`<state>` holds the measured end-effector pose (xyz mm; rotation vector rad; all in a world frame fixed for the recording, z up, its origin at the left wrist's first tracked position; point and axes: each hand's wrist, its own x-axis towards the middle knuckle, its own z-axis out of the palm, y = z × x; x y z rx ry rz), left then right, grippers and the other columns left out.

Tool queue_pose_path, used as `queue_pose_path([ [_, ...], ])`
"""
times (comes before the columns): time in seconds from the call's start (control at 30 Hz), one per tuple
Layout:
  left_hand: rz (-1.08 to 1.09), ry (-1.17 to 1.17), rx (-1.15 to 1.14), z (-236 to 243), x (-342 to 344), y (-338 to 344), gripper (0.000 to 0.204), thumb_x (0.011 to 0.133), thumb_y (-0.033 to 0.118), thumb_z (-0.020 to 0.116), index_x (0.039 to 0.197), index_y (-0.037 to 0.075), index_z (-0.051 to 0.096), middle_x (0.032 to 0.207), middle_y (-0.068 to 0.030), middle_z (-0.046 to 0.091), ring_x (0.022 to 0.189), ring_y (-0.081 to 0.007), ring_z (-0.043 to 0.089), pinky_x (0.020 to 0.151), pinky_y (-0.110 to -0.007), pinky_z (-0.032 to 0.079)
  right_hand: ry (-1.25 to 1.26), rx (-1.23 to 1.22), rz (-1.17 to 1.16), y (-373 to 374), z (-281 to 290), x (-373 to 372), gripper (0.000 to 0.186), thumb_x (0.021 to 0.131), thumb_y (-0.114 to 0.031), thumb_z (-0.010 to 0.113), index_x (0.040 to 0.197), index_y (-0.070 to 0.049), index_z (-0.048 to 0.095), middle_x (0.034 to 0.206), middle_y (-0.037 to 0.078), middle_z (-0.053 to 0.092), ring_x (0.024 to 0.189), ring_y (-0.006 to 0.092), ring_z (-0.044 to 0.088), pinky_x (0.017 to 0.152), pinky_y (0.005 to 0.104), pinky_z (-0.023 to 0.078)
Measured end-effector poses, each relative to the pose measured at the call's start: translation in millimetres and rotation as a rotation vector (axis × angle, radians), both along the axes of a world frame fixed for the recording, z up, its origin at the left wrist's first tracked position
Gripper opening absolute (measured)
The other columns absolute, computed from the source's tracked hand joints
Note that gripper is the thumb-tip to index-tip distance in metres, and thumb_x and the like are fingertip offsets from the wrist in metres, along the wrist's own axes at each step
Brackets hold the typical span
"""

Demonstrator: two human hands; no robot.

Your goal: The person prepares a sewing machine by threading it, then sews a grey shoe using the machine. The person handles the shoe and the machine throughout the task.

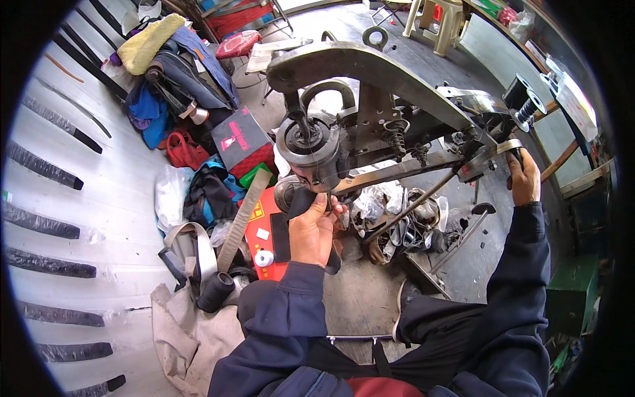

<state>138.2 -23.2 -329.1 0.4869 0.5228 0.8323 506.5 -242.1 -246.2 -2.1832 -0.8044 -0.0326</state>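
Observation:
A metal hand-cranked sewing machine (390, 69) stands before me, its round head (307, 142) facing left. Just below that head, my left hand (312, 233) is closed, thumb and fingers pinching a black piece of material (301, 200) against the machine's lower arm. What kind of article the piece belongs to cannot be made out, since my hand covers part of it. Over on the right, my right hand (524, 177) has its fingers wrapped round the machine's crank handle (509, 147).
Thread spools (528, 109) sit at the machine's right end. Bags and cloths (205, 73) are piled at the upper left, near a dark box (241, 142). A red board (268, 228) holds a small white spool (264, 257). Beyond the machine stands a plastic stool (444, 25).

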Motion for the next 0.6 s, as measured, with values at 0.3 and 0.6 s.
queue_pose_path([
  [0.3, -0.035, -0.026, -0.041, -3.0, -2.1, 3.3, 0.019, 0.1, 0.019, 0.06, 0.098, 0.0, 0.064, 0.089, -0.0081, 0.061, 0.084, -0.0192, 0.058, 0.093, -0.043, 0.049, -0.169, -0.104, -0.189, -43.1, -114.3, 110.7, 0.021, 0.097, -0.025, 0.062, 0.104, -0.005, 0.057, 0.075, 0.014, 0.058, 0.061, 0.0269, 0.056, 0.055, 0.0392, 0.043],
  [0.6, -0.054, -0.059, -0.031, -4.4, -0.5, 3.4, 0.016, 0.101, 0.018, 0.058, 0.099, 0.002, 0.062, 0.089, -0.0078, 0.06, 0.085, -0.0196, 0.058, 0.093, -0.045, 0.048, 0.545, -0.247, 0.136, 3.0, -124.5, -10.2, 0.029, 0.097, -0.027, 0.06, 0.108, 0.0, 0.057, 0.065, 0.007, 0.053, 0.045, 0.0145, 0.053, 0.043, 0.0327, 0.043],
])
